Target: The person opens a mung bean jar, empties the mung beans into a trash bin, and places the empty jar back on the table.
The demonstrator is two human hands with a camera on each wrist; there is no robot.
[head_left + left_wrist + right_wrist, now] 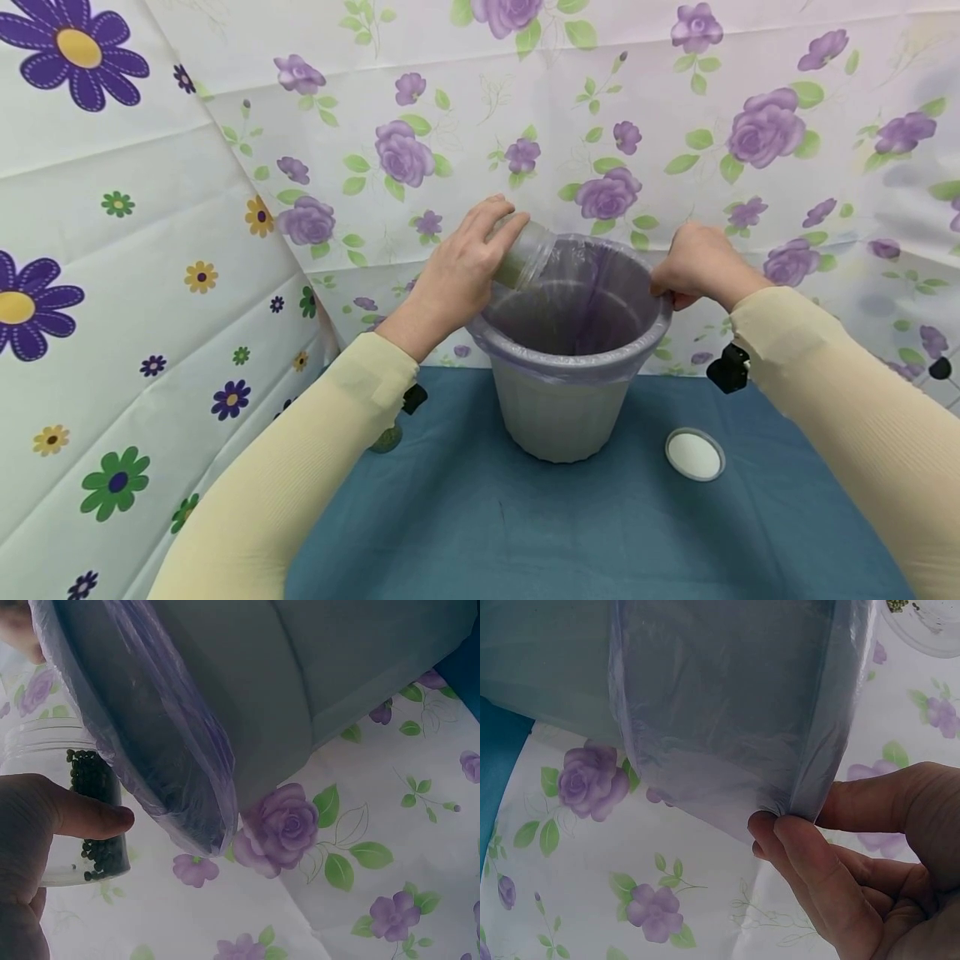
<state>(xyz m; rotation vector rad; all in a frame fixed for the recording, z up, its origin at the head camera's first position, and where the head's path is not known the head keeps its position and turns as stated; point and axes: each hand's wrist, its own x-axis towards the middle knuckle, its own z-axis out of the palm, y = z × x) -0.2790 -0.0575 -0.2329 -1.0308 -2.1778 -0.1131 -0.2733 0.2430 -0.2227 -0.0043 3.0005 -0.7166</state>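
My left hand grips a clear plastic jar, tipped with its mouth toward the bin's opening. Small green beans lie along the jar's lower side, and the left thumb presses across its wall in the left wrist view. The pale grey bin stands upright, lined with a thin purple plastic bag folded over its rim. At the bin's right side, my right hand pinches the bag-covered rim between thumb and fingers, seen closely in the right wrist view.
On the blue tablecloth, a round white-topped container stands right of the bin. A small greenish round thing shows partly behind the left forearm. Flower-printed sheets hang behind and at the left.
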